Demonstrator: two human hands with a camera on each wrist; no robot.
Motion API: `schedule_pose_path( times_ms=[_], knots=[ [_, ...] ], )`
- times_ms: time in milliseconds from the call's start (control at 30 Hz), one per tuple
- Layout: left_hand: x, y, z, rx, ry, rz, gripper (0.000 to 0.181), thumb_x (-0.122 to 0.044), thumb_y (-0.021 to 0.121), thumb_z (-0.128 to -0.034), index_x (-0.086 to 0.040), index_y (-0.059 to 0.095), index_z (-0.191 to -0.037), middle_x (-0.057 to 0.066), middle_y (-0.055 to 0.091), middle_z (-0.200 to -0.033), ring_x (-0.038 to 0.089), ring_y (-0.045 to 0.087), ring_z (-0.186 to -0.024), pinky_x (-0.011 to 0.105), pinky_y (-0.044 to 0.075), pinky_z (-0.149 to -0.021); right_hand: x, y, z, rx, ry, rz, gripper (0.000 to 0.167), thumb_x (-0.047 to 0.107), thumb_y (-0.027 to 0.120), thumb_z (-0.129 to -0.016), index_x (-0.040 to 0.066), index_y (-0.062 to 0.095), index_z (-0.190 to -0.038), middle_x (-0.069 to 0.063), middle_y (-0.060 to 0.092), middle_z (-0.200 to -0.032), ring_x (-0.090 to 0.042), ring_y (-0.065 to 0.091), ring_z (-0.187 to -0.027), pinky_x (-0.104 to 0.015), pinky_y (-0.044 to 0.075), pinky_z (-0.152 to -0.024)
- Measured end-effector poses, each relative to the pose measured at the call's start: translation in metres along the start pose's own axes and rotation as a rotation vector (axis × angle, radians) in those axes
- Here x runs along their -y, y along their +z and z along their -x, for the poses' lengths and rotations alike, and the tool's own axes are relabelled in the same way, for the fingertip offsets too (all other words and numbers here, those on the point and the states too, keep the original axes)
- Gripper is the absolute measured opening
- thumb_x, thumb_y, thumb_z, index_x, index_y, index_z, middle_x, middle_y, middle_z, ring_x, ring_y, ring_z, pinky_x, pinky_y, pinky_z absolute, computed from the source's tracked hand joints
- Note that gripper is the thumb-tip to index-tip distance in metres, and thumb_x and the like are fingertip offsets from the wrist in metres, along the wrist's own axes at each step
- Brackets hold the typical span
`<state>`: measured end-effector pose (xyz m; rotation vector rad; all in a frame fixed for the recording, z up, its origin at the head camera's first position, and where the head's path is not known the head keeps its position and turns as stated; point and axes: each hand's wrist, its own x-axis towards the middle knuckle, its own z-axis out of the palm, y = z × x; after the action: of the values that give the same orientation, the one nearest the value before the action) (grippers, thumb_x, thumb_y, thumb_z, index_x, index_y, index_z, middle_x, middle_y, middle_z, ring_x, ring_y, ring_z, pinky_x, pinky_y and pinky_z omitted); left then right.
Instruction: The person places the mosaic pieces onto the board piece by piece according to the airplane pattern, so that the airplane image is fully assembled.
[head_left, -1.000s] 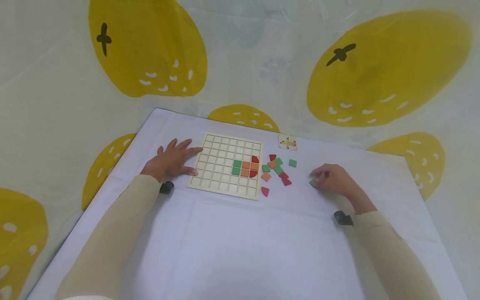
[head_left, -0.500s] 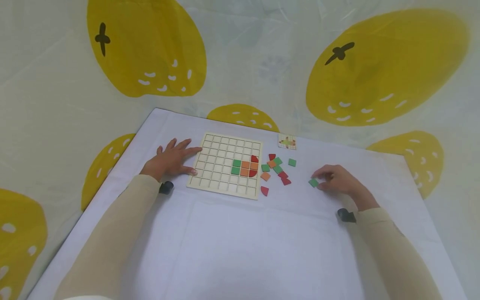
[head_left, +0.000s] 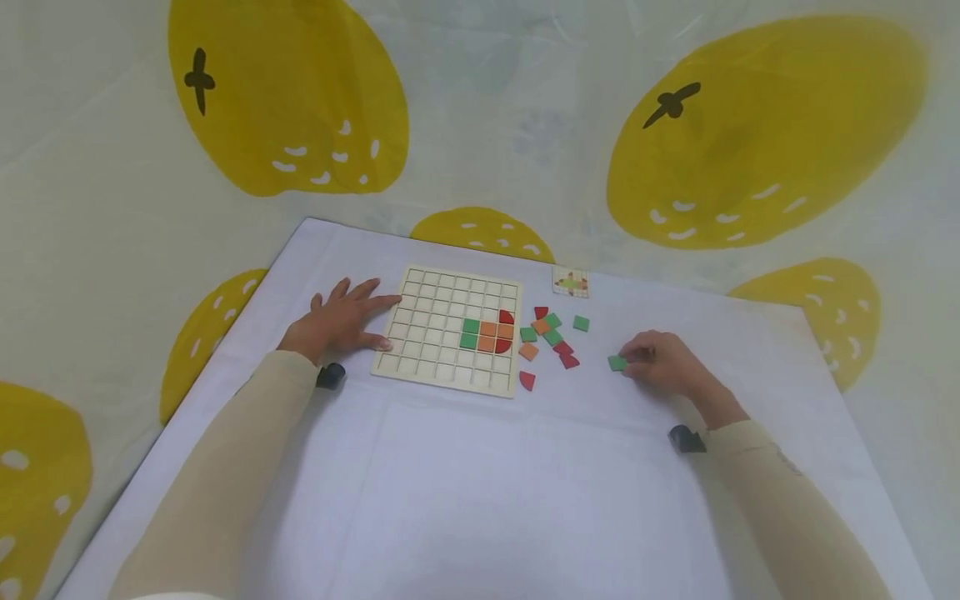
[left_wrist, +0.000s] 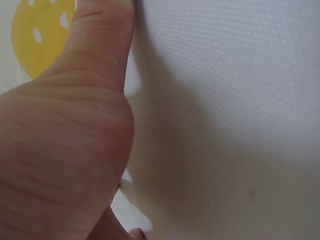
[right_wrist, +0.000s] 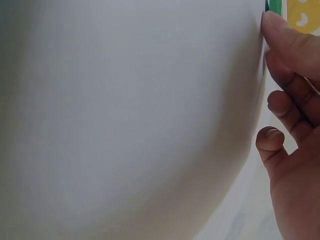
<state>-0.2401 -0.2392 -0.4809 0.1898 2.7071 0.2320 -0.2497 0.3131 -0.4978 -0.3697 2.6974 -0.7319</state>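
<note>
In the head view my right hand (head_left: 665, 364) pinches a green square tile (head_left: 617, 363) by its right side, low over the white table, right of the loose pieces. A sliver of that green tile (right_wrist: 275, 6) shows beyond the thumb in the right wrist view. My left hand (head_left: 336, 320) lies with spread fingers at the left edge of a pale gridded board (head_left: 427, 333), index finger and thumb touching it. On the board's right part sit green squares (head_left: 468, 333), several orange squares (head_left: 487, 336) and two red quarter-round pieces (head_left: 506, 317).
Between board and right hand lie loose pieces: several green tiles (head_left: 581, 323), orange squares (head_left: 528, 352) and red quarter-rounds (head_left: 527, 381). A small pattern card (head_left: 571, 282) lies at the table's back edge. Behind hangs a cloth with yellow fruit prints (head_left: 292, 100).
The green tile, at first mostly covered by the right fingers, now shows more and has shifted slightly left with the hand. The left hand stays on the board's edge.
</note>
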Motion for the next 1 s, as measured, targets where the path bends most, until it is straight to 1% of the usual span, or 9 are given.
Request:
schedule_pose_path(
  times_ms=[67,200,300,433,600,733,1000],
  knots=[
    [0.001,0.001,0.0,0.003,0.002,0.001,0.093,-0.068,0.071,-0.0863,-0.048,0.023,-0.163,0.006,0.004,-0.179,0.053,-0.001,-0.16,0.084,0.009,-0.118,0.003,0.003,0.0,-0.006,0.001,0.006,0.027,0.011,0.076,-0.094,0.007,0.074,-0.12,-0.017,0.071,-0.121,-0.034,0.059,-0.113,-0.06,0.052,-0.106],
    [0.002,0.002,0.001,-0.008,0.009,0.006,0.093,-0.069,0.071,-0.0858,-0.05,0.023,-0.163,0.005,0.005,-0.179,0.053,0.0,-0.16,0.084,0.009,-0.118,0.009,0.005,-0.001,-0.005,0.014,0.011,0.029,0.014,0.076,-0.095,0.008,0.073,-0.123,-0.017,0.07,-0.123,-0.034,0.058,-0.115,-0.06,0.052,-0.105],
    [0.002,0.002,0.002,-0.015,0.006,0.01,0.092,-0.067,0.072,-0.0865,-0.05,0.024,-0.163,0.004,0.004,-0.179,0.052,-0.001,-0.161,0.084,0.009,-0.119,0.014,0.004,-0.002,-0.002,0.018,0.006,0.03,0.017,0.075,-0.096,0.009,0.073,-0.124,-0.016,0.07,-0.123,-0.033,0.056,-0.115,-0.058,0.052,-0.104],
    [0.001,0.001,0.001,-0.007,0.0,0.012,0.091,-0.066,0.072,-0.0869,-0.049,0.024,-0.163,0.004,0.004,-0.179,0.052,-0.001,-0.161,0.084,0.009,-0.119,0.02,0.004,-0.005,-0.002,0.03,-0.005,0.031,0.019,0.075,-0.096,0.01,0.073,-0.125,-0.016,0.069,-0.124,-0.033,0.055,-0.115,-0.054,0.052,-0.1],
    [0.0,0.0,0.0,0.009,-0.01,0.018,0.092,-0.067,0.072,-0.0857,-0.05,0.024,-0.163,0.004,0.003,-0.179,0.052,-0.003,-0.161,0.084,0.008,-0.119,0.027,0.006,-0.01,-0.005,0.044,-0.015,0.032,0.021,0.076,-0.096,0.01,0.073,-0.126,-0.016,0.068,-0.127,-0.032,0.054,-0.118,-0.051,0.053,-0.099],
    [0.0,0.0,0.0,0.004,-0.012,0.016,0.093,-0.067,0.073,-0.0855,-0.051,0.024,-0.162,0.003,0.003,-0.179,0.051,-0.003,-0.161,0.084,0.007,-0.119,0.034,0.008,-0.013,-0.012,0.032,-0.017,0.031,0.02,0.075,-0.096,0.01,0.073,-0.125,-0.015,0.069,-0.126,-0.032,0.054,-0.116,-0.048,0.054,-0.098],
    [0.0,0.001,0.001,-0.002,-0.018,-0.005,0.094,-0.067,0.074,-0.0844,-0.051,0.023,-0.162,0.004,0.005,-0.179,0.052,-0.001,-0.161,0.084,0.009,-0.118,0.058,0.013,-0.02,-0.012,-0.021,-0.018,0.03,0.019,0.076,-0.095,0.009,0.074,-0.124,-0.012,0.07,-0.115,-0.028,0.055,-0.109,-0.032,0.052,-0.084]
  ],
)
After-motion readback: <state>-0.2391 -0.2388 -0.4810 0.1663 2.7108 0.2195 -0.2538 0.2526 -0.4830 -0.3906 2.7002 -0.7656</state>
